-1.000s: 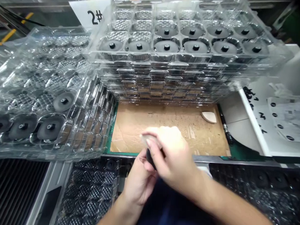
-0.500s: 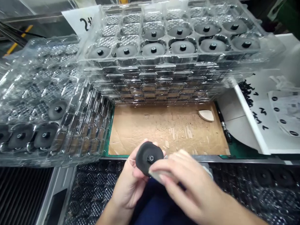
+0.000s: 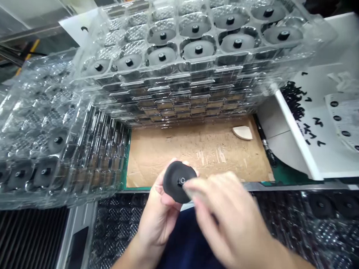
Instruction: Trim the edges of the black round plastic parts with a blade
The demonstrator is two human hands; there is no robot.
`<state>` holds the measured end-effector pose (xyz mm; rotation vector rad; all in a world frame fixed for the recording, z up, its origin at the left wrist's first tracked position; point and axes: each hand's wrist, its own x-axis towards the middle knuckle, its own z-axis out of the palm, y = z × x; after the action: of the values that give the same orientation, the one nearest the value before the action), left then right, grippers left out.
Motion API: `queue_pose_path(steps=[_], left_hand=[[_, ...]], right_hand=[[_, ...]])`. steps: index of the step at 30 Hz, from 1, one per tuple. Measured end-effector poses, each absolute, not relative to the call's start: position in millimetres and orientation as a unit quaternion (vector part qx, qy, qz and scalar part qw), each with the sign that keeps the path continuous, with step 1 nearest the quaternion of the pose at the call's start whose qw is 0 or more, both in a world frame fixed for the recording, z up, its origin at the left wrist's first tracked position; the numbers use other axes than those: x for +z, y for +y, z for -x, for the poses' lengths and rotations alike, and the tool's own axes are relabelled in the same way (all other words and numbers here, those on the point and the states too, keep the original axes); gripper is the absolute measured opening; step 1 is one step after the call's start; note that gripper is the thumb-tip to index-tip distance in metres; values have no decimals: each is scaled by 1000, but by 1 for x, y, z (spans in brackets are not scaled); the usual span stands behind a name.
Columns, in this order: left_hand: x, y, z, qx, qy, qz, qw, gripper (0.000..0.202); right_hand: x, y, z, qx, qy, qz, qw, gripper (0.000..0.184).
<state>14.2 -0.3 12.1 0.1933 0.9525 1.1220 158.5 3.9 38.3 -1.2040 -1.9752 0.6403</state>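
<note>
My left hand (image 3: 159, 216) grips a round black disc (image 3: 175, 182) with a small hub in its middle, held up over the near edge of a brown cardboard mat (image 3: 196, 150). My right hand (image 3: 226, 218) is blurred by motion; its fingers are curled together and their tips touch the disc's hub from the right. What they pinch, if anything, I cannot make out. A tall stack of clear plastic trays (image 3: 181, 87) stands behind the mat, its top tray holding several grey discs (image 3: 198, 49). A second stack of clear trays (image 3: 43, 145) with a few discs sits to the left.
A pale wedge-shaped piece (image 3: 243, 133) lies on the mat's far right. A white board (image 3: 321, 127) with black marks and a printed sheet (image 3: 349, 117) is on the right. Dark trays of black discs (image 3: 327, 210) run along the near edge.
The disc has come out from behind my right hand and is now held up face-on in my left hand. My right hand has slid lower and to the right. The camera view has tilted.
</note>
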Motion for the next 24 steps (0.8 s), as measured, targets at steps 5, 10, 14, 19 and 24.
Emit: queue_pose_path(steps=[5, 10, 14, 19, 24], left_hand=[[7, 1, -18, 517, 443, -73, 729, 48], [4, 3, -19, 507, 446, -83, 733, 55], [-1, 4, -17, 535, 451, -77, 710, 58], [-4, 4, -9, 547, 432, -46, 716, 58], [-6, 1, 0, 547, 418, -38, 725, 53]], right_hand=[[35, 7, -162, 314, -746, 470, 353, 17], [36, 10, -160, 290, -758, 455, 367, 20], [-1, 26, -167, 338, -707, 533, 320, 20], [-75, 22, -169, 353, -689, 571, 273, 20], [-80, 8, -161, 378, -694, 554, 263, 19]])
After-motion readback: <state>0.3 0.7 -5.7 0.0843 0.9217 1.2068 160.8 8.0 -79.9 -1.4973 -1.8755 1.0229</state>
